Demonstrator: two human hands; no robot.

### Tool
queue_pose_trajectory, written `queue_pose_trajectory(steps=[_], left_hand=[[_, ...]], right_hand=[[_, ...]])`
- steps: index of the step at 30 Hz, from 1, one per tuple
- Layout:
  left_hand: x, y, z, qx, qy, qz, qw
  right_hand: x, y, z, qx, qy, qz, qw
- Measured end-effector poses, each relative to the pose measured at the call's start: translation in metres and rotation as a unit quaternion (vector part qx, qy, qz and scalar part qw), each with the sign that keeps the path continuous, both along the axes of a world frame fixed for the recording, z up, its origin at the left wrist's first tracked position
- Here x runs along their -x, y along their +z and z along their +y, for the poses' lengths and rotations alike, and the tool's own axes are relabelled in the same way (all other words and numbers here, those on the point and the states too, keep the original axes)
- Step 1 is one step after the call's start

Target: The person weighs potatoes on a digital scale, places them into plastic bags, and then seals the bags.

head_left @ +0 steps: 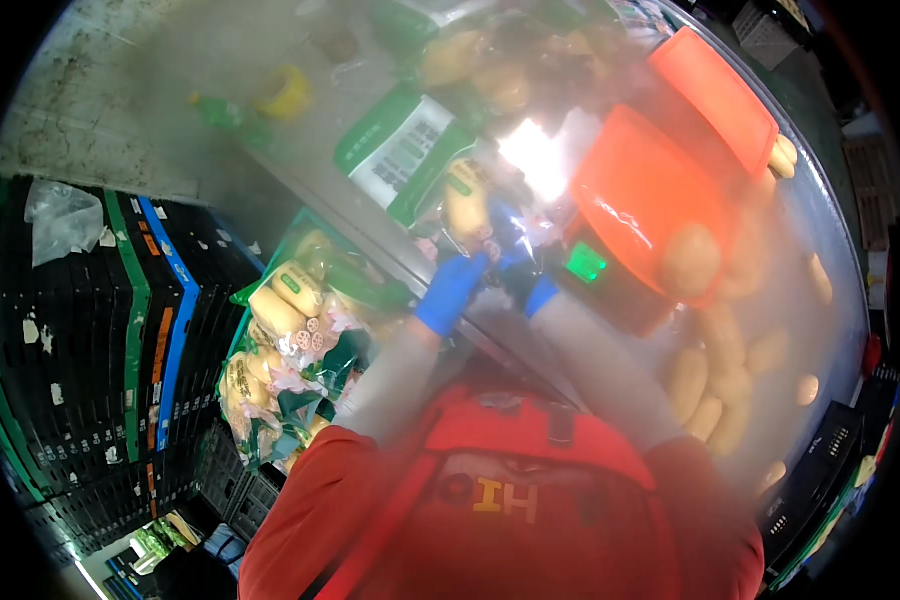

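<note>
A clear plastic bag with green print, holding a pale lotus root (467, 208), is in front of me at the middle of the view. My left hand (454, 288), in a blue glove, is closed on the near end of this bag. Close beside it on the right is my right hand (526, 272), also blue-gloved and against the bag. Haze and glare hide its fingers. Just beyond the bag lies a stack of green and white printed plastic bags (407, 155).
Bagged lotus roots fill a green-rimmed crate (315, 222) at my left. Black crates (95, 330) are stacked farther left. On the right, an orange tub (650, 190) stands by a green-lit display (585, 262). Loose lotus roots (705, 395) lie on the metal table (835, 330).
</note>
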State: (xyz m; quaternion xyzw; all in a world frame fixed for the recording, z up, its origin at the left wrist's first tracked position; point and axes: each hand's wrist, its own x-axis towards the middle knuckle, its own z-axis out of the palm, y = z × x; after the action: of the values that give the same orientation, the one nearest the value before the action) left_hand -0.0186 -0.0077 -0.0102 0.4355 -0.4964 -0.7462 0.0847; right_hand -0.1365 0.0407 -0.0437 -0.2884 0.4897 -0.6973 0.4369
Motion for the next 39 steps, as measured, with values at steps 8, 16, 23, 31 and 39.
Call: queue_pose_trajectory(steps=[8, 16, 23, 31, 39], left_hand=[[-0.005, -0.015, -0.001, 0.056, -0.048, 0.049, 0.996], [-0.008, -0.036, 0.005, 0.071, -0.004, 0.078, 0.994], [-0.010, -0.023, -0.001, 0.084, 0.034, 0.010, 0.996], [-0.009, -0.030, 0.001, 0.010, 0.074, 0.013, 0.997], [-0.007, -0.016, 0.007, 0.004, 0.108, 0.051, 0.993]], right_hand=[[0.026, 0.043, -0.017, -0.155, 0.156, 0.671, 0.708], [0.026, 0.036, -0.030, -0.155, 0.180, 0.643, 0.728], [0.025, 0.037, -0.031, -0.156, 0.186, 0.643, 0.726], [0.027, 0.053, -0.027, -0.153, 0.216, 0.647, 0.715], [0.043, 0.073, 0.114, -0.058, -0.155, 0.408, 0.898]])
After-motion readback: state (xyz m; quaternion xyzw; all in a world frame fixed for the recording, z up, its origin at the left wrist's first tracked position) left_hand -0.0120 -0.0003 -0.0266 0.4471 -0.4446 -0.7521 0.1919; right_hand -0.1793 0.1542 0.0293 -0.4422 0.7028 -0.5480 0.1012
